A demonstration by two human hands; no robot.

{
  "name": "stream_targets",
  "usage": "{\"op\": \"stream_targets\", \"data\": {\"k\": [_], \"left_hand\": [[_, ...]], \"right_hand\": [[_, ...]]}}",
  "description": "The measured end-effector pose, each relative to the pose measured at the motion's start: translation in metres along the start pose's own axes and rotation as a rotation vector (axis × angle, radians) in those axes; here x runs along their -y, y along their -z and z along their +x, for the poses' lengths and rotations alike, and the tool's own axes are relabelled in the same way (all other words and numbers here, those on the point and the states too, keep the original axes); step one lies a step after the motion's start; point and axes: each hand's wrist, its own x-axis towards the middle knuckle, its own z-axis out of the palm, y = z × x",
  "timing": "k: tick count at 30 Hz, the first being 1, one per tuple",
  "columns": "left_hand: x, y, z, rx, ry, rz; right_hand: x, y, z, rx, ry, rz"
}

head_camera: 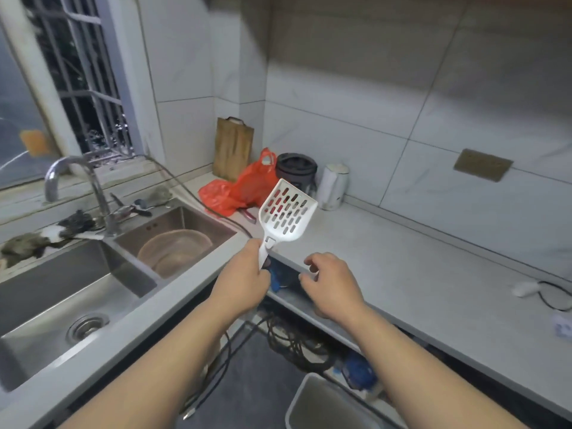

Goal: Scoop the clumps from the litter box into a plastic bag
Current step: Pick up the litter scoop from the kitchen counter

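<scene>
Two hands, L hand [244,274] grips scoop [286,210]

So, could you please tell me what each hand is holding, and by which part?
The left hand grips the white litter scoop by its handle, slotted head up. The right hand holds nothing, its fingers loosely curled.

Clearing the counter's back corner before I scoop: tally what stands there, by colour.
Red: 1, plastic bag
Brown: 1, cutting board
Dark grey: 1, cooker
White: 1, kettle
Total: 4
</scene>
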Motion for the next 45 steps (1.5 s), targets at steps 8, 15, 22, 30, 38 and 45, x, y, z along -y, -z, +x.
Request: {"op": "stream_targets", "data": {"k": [8, 15, 22, 30, 38, 45], "left_hand": [[-0.009, 0.039, 0.092, 0.013, -0.124, -0.093], [-0.038, 0.080, 0.167, -0.039, -0.256, -0.139], [-0.086, 0.095, 0.217, -0.055, -0.301, -0.223], [-0.154, 0.095, 0.261, -0.107, -0.265, -0.269], [-0.194, 0.098, 0.301, -0.159, -0.283, -0.320], [-0.202, 0.113, 0.367, -0.186, -0.373, -0.329]], "right_hand": [[0.024, 0.047, 0.079, -0.111, -0.040, -0.099], [0.048, 0.098, 0.142, -0.249, -0.035, -0.189], [0.046, 0.157, 0.196, -0.347, -0.001, -0.254], [0.020, 0.233, 0.246, -0.458, 0.078, -0.280], [0.010, 0.278, 0.298, -0.548, 0.131, -0.272], [0.028, 0.307, 0.356, -0.626, 0.139, -0.300]]}}
